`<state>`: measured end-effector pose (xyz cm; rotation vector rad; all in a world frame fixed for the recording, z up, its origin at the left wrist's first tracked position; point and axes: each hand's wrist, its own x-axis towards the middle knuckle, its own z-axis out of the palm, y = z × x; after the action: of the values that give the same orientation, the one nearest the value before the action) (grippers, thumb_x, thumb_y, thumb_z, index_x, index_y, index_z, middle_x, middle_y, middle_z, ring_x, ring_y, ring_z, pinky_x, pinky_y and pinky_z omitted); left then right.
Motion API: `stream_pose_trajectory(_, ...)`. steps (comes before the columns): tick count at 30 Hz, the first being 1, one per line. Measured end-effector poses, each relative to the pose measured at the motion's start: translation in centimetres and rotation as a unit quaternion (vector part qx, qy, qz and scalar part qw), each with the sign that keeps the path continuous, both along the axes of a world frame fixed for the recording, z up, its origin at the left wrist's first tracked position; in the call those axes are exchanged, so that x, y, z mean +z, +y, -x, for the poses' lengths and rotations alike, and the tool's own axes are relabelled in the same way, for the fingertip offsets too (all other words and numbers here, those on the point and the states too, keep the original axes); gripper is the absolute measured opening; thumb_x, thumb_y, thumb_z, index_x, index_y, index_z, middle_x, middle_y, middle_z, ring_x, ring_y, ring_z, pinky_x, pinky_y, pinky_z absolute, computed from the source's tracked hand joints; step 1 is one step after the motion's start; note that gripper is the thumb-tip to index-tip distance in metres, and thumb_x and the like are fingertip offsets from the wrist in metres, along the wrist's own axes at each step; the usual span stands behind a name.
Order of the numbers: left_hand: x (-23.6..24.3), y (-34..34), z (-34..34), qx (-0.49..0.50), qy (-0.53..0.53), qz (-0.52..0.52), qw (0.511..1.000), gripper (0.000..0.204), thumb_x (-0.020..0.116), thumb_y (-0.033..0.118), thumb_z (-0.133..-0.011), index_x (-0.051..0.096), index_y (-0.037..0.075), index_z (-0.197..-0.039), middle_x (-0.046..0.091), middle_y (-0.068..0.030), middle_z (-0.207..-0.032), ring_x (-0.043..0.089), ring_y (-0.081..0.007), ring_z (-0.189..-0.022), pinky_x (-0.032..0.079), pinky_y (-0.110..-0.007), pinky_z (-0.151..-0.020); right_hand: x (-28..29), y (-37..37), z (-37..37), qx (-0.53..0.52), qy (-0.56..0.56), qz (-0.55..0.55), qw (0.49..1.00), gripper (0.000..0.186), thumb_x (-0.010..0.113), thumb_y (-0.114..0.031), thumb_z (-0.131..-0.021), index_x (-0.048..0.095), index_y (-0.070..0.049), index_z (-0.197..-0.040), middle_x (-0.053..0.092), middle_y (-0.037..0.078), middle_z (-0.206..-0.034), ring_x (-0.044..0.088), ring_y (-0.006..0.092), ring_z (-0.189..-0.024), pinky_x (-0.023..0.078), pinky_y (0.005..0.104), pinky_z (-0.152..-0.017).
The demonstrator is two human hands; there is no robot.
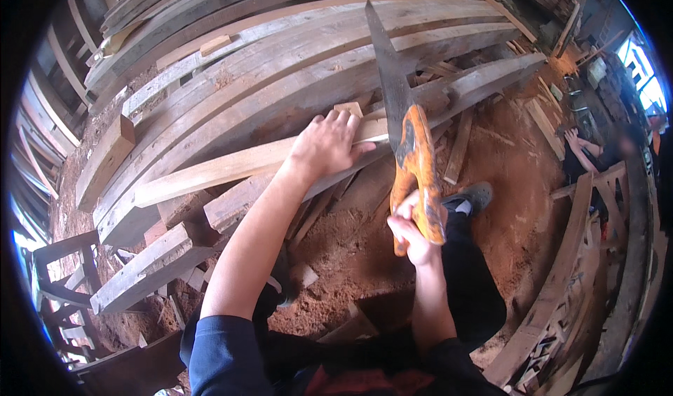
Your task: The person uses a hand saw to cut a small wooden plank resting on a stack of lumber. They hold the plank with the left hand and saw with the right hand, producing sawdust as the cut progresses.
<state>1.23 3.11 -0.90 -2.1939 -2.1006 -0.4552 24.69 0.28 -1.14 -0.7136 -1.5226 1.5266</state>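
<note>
My right hand [417,238] is wrapped round the worn orange handle of a handsaw [391,73]. Its tapering steel blade points up and away from me, crossing beside the right end of a pale wooden batten [224,165]. Whether the teeth touch the wood, I cannot tell. My left hand [326,144] grips the batten near that end, fingers over its far side and thumb toward the saw. A small wood offcut [348,108] lies just beyond these fingers. Under the batten are thick grey-brown beams [280,94].
Long timbers [210,10] are stacked at the back. A short thick block [105,161] stands at left, with a squared beam [151,266] nearer me. Scraps and sawdust cover the floor [505,158]. At right, another person's hand [578,144] shows near curved planks [561,284].
</note>
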Motion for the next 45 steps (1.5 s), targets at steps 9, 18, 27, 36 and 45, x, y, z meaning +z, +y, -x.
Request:
stream_pose_trajectory(9,0.3,0.2,0.1,-0.010,-0.004,-0.034,0.999,0.061,0.044,0.054,-0.094,0.053,-0.005,-0.109,0.060,-0.0233,-0.105,0.060,-0.0360,-0.101,0.048,-0.043,-0.088,-0.4,-0.6,-0.1,-0.003,0.066,0.024,0.998,0.024,0.072,0.007,-0.069,0.054,-0.007,-0.077,0.053,-0.001,-0.063,0.051,0.0087,-0.053,0.042,0.0247,-0.052)
stream_pose_trajectory(18,0.6,0.5,-0.3,-0.008,0.011,-0.042,0.999,0.063,0.042,0.057,-0.094,0.053,-0.004,-0.107,0.060,-0.0226,-0.104,0.059,-0.0357,-0.103,0.048,-0.043,-0.088,-0.8,-3.7,-2.0,-0.007,0.003,-0.112,0.994,0.025,0.066,0.006,-0.069,0.047,-0.006,-0.079,0.050,0.003,-0.064,0.050,0.0097,-0.050,0.042,0.0236,-0.047)
stream_pose_trajectory(27,-0.2,0.4,-0.4,-0.003,0.011,-0.043,0.999,0.062,0.044,0.056,-0.094,0.054,-0.004,-0.107,0.060,-0.0231,-0.108,0.059,-0.0358,-0.104,0.048,-0.044,-0.089,1.0,1.7,0.5,0.043,0.086,0.068,0.993,0.023,0.066,0.008,-0.069,0.053,-0.006,-0.083,0.053,0.001,-0.067,0.051,0.0087,-0.052,0.040,0.0249,-0.046)
stream_pose_trajectory(36,-0.1,-0.1,-0.4,-0.010,-0.004,-0.044,0.999,0.063,0.047,0.056,-0.092,0.054,-0.004,-0.110,0.060,-0.0230,-0.108,0.060,-0.0357,-0.102,0.048,-0.044,-0.088,-1.9,-5.0,-4.3,0.009,0.050,-0.017,0.999,0.026,0.072,0.006,-0.067,0.051,-0.004,-0.079,0.057,0.005,-0.066,0.056,0.0109,-0.057,0.046,0.0260,-0.055)
stream_pose_trajectory(45,0.3,0.7,-0.2,0.009,-0.009,-0.008,1.000,0.067,0.047,0.059,-0.090,0.052,-0.004,-0.113,0.059,-0.0224,-0.111,0.058,-0.0353,-0.107,0.047,-0.044,-0.091,0.5,0.5,0.9,0.007,0.043,0.025,0.999,0.024,0.067,0.010,-0.069,0.053,-0.007,-0.080,0.054,-0.001,-0.070,0.051,0.0060,-0.058,0.041,0.0219,-0.051)
